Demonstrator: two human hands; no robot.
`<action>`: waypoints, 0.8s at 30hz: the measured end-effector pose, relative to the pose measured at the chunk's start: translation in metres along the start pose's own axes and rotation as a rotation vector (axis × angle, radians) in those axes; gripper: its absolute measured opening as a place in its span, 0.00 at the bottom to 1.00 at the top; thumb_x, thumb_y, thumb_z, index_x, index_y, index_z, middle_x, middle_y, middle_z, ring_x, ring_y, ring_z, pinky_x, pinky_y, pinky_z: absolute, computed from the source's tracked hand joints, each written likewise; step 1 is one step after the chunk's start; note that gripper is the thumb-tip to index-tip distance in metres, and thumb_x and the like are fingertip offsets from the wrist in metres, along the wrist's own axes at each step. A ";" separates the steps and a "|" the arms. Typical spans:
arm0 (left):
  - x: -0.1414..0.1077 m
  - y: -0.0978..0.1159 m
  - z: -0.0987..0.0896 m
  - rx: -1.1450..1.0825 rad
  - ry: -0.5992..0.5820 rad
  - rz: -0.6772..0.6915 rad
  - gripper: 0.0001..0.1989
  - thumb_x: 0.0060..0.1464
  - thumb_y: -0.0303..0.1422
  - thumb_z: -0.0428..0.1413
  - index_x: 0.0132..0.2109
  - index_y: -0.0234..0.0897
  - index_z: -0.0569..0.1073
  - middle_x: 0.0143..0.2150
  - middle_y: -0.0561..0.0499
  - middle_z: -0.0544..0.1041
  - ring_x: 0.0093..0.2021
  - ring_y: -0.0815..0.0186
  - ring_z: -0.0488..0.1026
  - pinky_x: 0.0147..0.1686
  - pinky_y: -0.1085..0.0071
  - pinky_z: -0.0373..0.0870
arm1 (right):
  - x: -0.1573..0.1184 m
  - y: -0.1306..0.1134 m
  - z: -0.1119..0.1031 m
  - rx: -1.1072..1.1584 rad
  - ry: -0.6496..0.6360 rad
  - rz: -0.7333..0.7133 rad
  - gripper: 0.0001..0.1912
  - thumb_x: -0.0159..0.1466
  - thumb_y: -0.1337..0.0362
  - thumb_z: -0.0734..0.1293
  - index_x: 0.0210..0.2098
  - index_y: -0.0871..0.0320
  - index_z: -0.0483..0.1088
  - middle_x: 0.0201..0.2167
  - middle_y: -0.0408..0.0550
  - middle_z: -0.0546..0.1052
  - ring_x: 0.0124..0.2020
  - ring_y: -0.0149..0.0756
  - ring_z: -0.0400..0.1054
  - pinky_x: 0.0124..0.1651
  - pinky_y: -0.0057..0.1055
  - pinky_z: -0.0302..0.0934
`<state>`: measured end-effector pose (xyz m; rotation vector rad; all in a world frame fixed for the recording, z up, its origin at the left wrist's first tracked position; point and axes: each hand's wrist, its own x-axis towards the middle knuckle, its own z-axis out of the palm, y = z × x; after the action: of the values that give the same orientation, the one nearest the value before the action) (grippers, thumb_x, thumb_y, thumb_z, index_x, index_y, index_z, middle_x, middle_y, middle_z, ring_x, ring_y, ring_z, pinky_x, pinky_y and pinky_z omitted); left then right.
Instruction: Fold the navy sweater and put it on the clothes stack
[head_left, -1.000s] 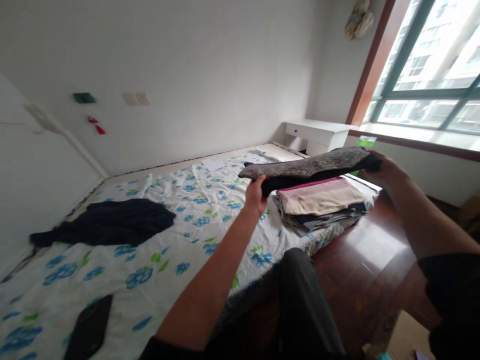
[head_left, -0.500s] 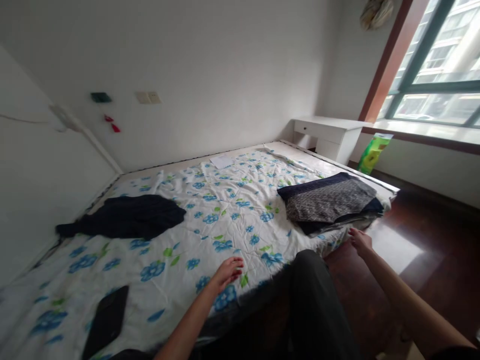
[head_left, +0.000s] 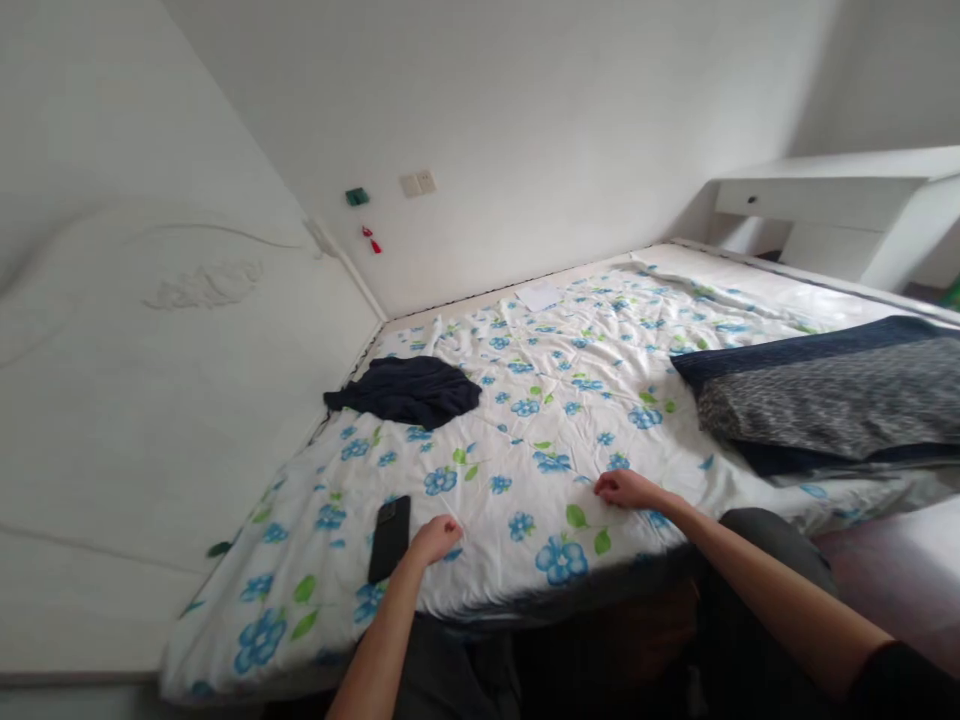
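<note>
My left hand (head_left: 437,538) is closed in a loose fist just right of a black phone (head_left: 390,540) on the bed, with nothing showing in it. Over the flowered sheet (head_left: 487,510), near the bed's front edge, my right hand (head_left: 628,490) has its fingers curled in and no object visible in them. A crumpled dark navy garment (head_left: 412,390) lies beyond the phone, toward the headboard. To the right of my right hand is a folded stack of clothes (head_left: 832,400), dark blue with a speckled grey panel; neither hand touches it.
A white headboard (head_left: 202,400) closes off the left side. A sheet of paper (head_left: 538,296) lies near the wall side of the bed. Past the bed's far right corner stands a white desk (head_left: 817,205). My knees are against the bed's front side.
The view has swung left, bringing in more headboard and losing the window. My right hand has come from beside the stack to over the sheet. Both hands' fingers have curled in.
</note>
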<state>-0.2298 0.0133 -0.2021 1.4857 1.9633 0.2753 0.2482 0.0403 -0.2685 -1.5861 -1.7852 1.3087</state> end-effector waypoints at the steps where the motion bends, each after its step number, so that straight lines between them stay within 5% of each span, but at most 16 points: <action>1: 0.004 0.002 0.003 0.100 0.018 0.013 0.13 0.47 0.31 0.68 0.24 0.43 0.71 0.26 0.51 0.75 0.42 0.50 0.82 0.51 0.61 0.76 | 0.005 -0.002 0.010 -0.090 0.009 -0.006 0.08 0.58 0.70 0.72 0.36 0.57 0.82 0.29 0.44 0.82 0.32 0.36 0.74 0.38 0.27 0.60; 4: 0.023 0.008 0.008 0.212 0.089 0.063 0.11 0.52 0.29 0.66 0.27 0.43 0.72 0.34 0.48 0.80 0.50 0.50 0.82 0.58 0.61 0.74 | 0.015 0.001 0.022 -0.217 0.042 -0.004 0.07 0.59 0.73 0.73 0.34 0.57 0.82 0.30 0.45 0.82 0.34 0.37 0.75 0.39 0.27 0.59; 9: 0.080 0.033 0.000 0.323 0.163 0.126 0.05 0.55 0.25 0.63 0.37 0.41 0.78 0.52 0.41 0.85 0.61 0.48 0.82 0.64 0.61 0.72 | 0.023 0.014 0.016 -0.009 -0.137 0.057 0.06 0.64 0.71 0.70 0.38 0.57 0.80 0.22 0.40 0.78 0.24 0.33 0.71 0.33 0.26 0.60; 16: 0.190 0.096 -0.040 0.417 0.254 0.277 0.20 0.54 0.25 0.63 0.53 0.40 0.85 0.81 0.42 0.69 0.71 0.45 0.75 0.73 0.58 0.68 | 0.037 0.022 0.015 0.236 -0.219 0.160 0.02 0.64 0.68 0.71 0.36 0.57 0.77 0.22 0.39 0.79 0.20 0.31 0.71 0.27 0.24 0.64; 20: 0.242 0.123 -0.060 0.493 0.274 0.216 0.16 0.51 0.26 0.63 0.47 0.36 0.87 0.85 0.40 0.63 0.72 0.38 0.73 0.75 0.53 0.66 | 0.045 0.022 0.009 0.364 -0.287 0.209 0.01 0.66 0.66 0.72 0.37 0.57 0.77 0.23 0.40 0.80 0.20 0.30 0.72 0.27 0.23 0.67; 24: 0.271 0.135 -0.067 0.235 0.289 0.120 0.03 0.46 0.26 0.66 0.30 0.38 0.81 0.67 0.35 0.83 0.67 0.40 0.79 0.71 0.55 0.71 | 0.049 0.021 0.007 0.432 -0.333 0.226 0.01 0.67 0.67 0.72 0.38 0.57 0.77 0.24 0.40 0.82 0.21 0.30 0.74 0.27 0.22 0.69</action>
<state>-0.2042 0.3213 -0.1798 1.8029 2.1959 0.3360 0.2412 0.0815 -0.3029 -1.4127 -1.3815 2.0050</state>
